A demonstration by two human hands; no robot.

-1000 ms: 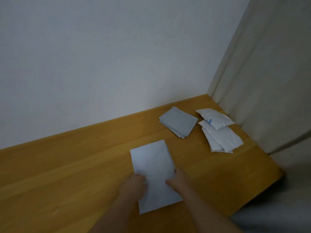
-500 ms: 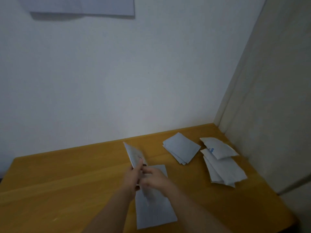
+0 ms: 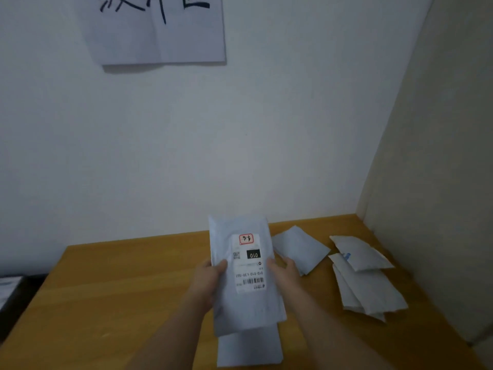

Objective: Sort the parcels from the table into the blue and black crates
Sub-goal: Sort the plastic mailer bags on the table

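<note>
Parcel (image 3: 245, 273), a pale grey mailer, is held upright in the lower centre of the frame, lifted off the tabletop (image 3: 120, 284), with its label (image 3: 249, 263) turned toward the camera and printed upside down; a black box reading "010" and a barcode can be made out on it. The left hand (image 3: 209, 280) grips its left edge, thumb curled over the front, and the right hand (image 3: 284, 275) grips the right edge in the same way. A second parcel (image 3: 249, 348) lies flat on the tabletop directly below the held one, partly covered by it. To the right, a grey stack (image 3: 301, 248) lies near the wall, and further right a white stack (image 3: 365, 279) of mailers is spread near the tabletop's right edge. A paper sign (image 3: 157, 30) with black brush strokes is fixed to the wall at the upper left. At the far left edge, a dark crate (image 3: 8, 303) is partly seen.
</note>
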